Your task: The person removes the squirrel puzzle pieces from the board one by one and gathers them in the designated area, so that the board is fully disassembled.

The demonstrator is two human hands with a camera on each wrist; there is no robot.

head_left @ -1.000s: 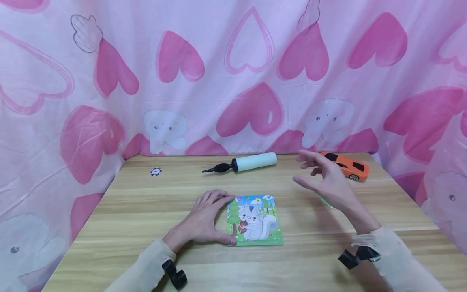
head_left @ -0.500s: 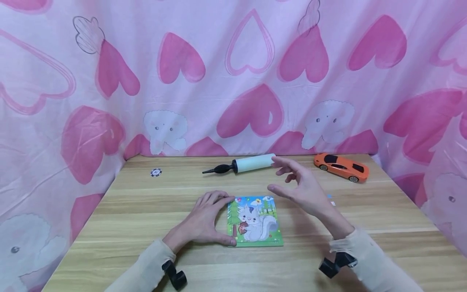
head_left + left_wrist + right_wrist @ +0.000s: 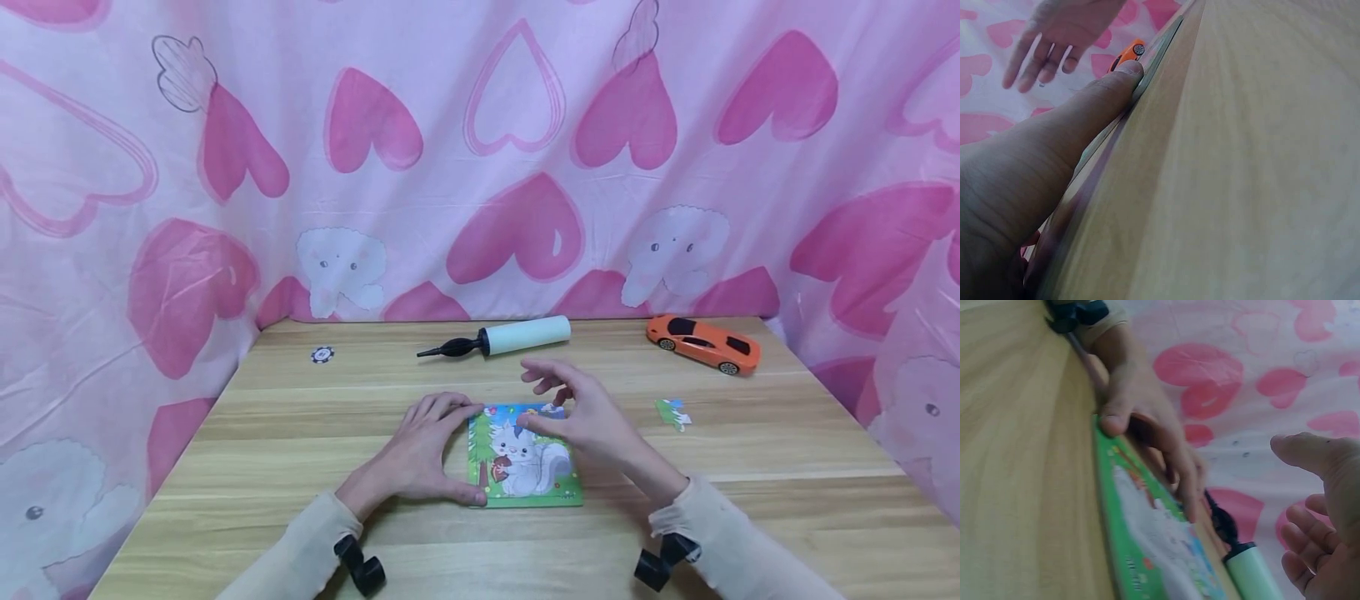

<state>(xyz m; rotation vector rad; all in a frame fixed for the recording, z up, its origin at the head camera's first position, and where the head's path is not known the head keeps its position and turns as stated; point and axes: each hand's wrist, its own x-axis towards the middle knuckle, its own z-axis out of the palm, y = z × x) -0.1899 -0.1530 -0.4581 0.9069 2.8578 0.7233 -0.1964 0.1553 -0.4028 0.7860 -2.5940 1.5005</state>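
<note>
A square jigsaw puzzle (image 3: pixel 525 475) with a grey squirrel picture lies flat on the table. My left hand (image 3: pixel 420 454) rests at its left side, thumb on the near corner and forefinger at the far one. In the left wrist view the thumb (image 3: pixel 1079 119) lies straight along the puzzle's edge. Over the puzzle's far right part hovers my right hand (image 3: pixel 585 412), its fingers loosely spread and holding nothing. The right wrist view shows the same right hand (image 3: pixel 1325 512) apart from the puzzle (image 3: pixel 1147 544).
Small green, white and blue puzzle pieces (image 3: pixel 673 414) lie right of the puzzle. Behind them is an orange toy car (image 3: pixel 703 344). A pale hand pump (image 3: pixel 525 335) with a black nozzle lies at the back. A poker chip (image 3: pixel 322 355) sits back left, before a pink heart-print curtain (image 3: pixel 405 200).
My right hand has moved left and slightly nearer, from beside the orange car to over the puzzle, uncovering the loose pieces. The left hand stays in place.
</note>
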